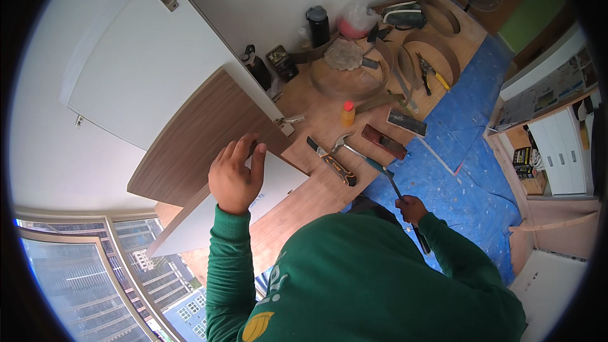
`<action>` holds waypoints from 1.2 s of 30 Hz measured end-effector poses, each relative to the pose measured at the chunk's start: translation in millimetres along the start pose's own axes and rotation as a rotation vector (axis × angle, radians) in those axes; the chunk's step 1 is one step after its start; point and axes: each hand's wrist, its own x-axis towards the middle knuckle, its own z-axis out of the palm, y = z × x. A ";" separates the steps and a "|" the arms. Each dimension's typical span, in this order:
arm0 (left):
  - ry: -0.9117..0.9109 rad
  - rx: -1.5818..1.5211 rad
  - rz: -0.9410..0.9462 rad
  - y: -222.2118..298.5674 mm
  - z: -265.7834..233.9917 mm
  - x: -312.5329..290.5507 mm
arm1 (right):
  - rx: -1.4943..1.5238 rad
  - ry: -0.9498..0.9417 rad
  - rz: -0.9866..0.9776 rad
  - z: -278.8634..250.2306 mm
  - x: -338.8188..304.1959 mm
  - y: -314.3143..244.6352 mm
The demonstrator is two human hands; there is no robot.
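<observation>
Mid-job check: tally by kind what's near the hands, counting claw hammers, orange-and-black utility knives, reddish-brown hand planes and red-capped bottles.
Claw hammer: 1, held in the right hand
Utility knife: 1
Hand plane: 1
Red-capped bottle: 1
Total: 4

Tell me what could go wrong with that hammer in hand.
The right hand grips the hammer, so a swing might:
1. tip the upright bottle near its head;
2. strike the knife beside it;
3. knock the plane off, as it lies near the table's edge.
</observation>
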 end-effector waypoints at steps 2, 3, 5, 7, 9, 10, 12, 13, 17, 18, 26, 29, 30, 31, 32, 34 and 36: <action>-0.013 -0.013 -0.086 6.7 0.3 2.0 | 0.106 0.051 -0.019 -23.8 22.5 -2.4; -0.062 -0.002 -0.148 8.9 -1.9 3.2 | 0.099 0.093 -0.067 -38.0 39.3 -7.2; -0.118 -0.024 -0.284 14.2 -4.0 5.9 | 0.060 0.192 -0.170 -71.0 81.2 -19.0; -0.176 -0.136 -0.392 16.5 -7.2 9.4 | -0.206 0.420 -0.345 -103.6 127.9 -31.6; -0.201 -0.219 -0.493 19.9 -6.9 10.4 | -0.436 0.586 -0.397 -137.7 171.0 -43.9; -0.190 -0.215 -0.496 20.8 -6.0 11.0 | -0.501 0.630 -0.327 -152.6 191.2 -50.9; -0.191 -0.186 -0.559 22.6 -4.8 9.9 | -0.489 0.568 -0.241 -179.0 226.9 -66.3; -0.177 -0.178 -0.519 23.4 -4.0 9.1 | -0.568 0.590 -0.186 -187.5 240.7 -72.2; -0.205 -0.091 -0.468 21.2 -4.2 9.7 | -0.593 0.614 -0.211 -198.8 285.5 -90.9; -0.223 -0.070 -0.465 20.5 -4.7 10.1 | -0.600 0.588 -0.212 -200.1 293.8 -93.8; -0.153 -0.072 -0.533 25.4 1.0 10.1 | -0.543 0.567 -0.181 -194.4 340.5 -105.9; -0.158 -0.027 -0.571 25.1 2.9 7.9 | -0.596 0.616 -0.220 -186.3 349.1 -111.2; -0.146 0.001 -0.492 23.6 4.0 8.1 | -0.632 0.642 -0.204 -184.7 352.2 -113.0; -0.133 0.034 -0.415 21.8 5.4 8.6 | -0.667 0.656 -0.161 -183.5 355.9 -114.5; -0.122 0.071 -0.342 19.8 3.4 7.9 | -0.676 0.656 -0.165 -182.9 360.4 -115.7; -0.055 0.025 -0.259 20.3 5.4 4.5 | -0.692 0.641 -0.118 -185.6 371.0 -115.8; -0.015 0.027 -0.191 19.1 3.2 1.1 | -0.776 0.634 -0.106 -190.0 382.7 -112.9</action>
